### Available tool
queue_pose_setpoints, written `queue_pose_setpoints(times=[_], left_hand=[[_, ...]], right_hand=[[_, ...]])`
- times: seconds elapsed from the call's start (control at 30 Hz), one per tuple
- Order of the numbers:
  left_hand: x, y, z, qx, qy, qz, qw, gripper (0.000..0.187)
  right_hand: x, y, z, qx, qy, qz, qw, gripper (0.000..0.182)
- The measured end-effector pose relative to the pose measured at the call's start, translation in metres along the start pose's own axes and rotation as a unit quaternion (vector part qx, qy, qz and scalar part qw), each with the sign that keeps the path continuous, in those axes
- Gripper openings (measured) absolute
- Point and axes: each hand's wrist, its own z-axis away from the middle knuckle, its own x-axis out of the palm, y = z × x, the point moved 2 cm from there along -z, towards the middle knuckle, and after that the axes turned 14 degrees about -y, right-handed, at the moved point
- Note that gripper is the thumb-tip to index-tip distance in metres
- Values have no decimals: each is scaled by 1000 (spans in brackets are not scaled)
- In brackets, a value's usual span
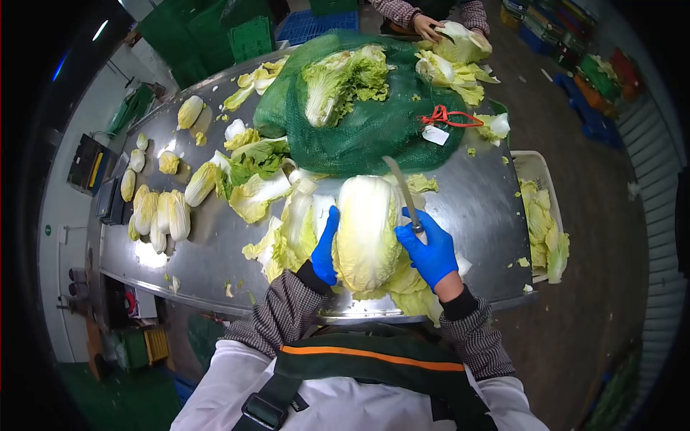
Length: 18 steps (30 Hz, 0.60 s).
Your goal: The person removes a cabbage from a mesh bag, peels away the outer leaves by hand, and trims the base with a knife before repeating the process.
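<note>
A large pale cabbage (365, 233) lies upright in the view near the front edge of the metal table (481, 208). My left hand (326, 248), in a blue glove, rests against its left side with the fingers stretched out. On the right, my right hand (429, 250), also gloved in blue, is closed round the handle of a knife (404, 188), whose blade points up and away toward the green net. Loose outer leaves (291, 230) lie left of the cabbage, and more leaves (417, 287) lie beneath and to its right.
A green net sack (374, 144) with a cabbage (338, 86) on top fills the table's back. Several small cabbages (162, 212) lie left. A crate of leaves (535, 161) stands right. Across the table, another person's hand (428, 27) touches a cabbage (460, 43).
</note>
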Motion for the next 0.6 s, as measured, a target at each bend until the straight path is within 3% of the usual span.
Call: queue_pose_setpoints(times=[0.03, 0.07, 0.13, 0.2, 0.3, 0.43, 0.5, 0.57, 0.6], left_hand=[[-4, 0, 1, 9, 95, -105, 990, 71], [-7, 3, -1, 18, 82, -187, 979, 72], [-12, 6, -2, 37, 59, -344, 936, 76], [-9, 8, -4, 64, 74, -384, 918, 86], [0, 9, -5, 82, 114, -488, 862, 90], [2, 13, -5, 63, 62, -442, 892, 81], [3, 13, 4, -16, 79, -288, 954, 73], [-7, 7, 18, -82, 105, -179, 975, 62], [-6, 6, 22, -68, 90, -111, 987, 61]], right_hand=[[-1, -3, 0, -44, 21, 73, 996, 61], [-1, -5, 3, -83, 41, 144, 985, 61], [5, -13, 6, -52, 31, 184, 981, 63], [9, -5, 2, -78, 54, 207, 974, 63], [10, -5, 1, -16, 49, 179, 982, 66], [4, -8, -2, 14, 21, 202, 979, 70], [-15, -12, -3, -39, -16, 185, 982, 71], [-38, -2, -10, -115, -57, 135, 982, 66], [-47, 1, -10, -13, -102, 43, 994, 60]])
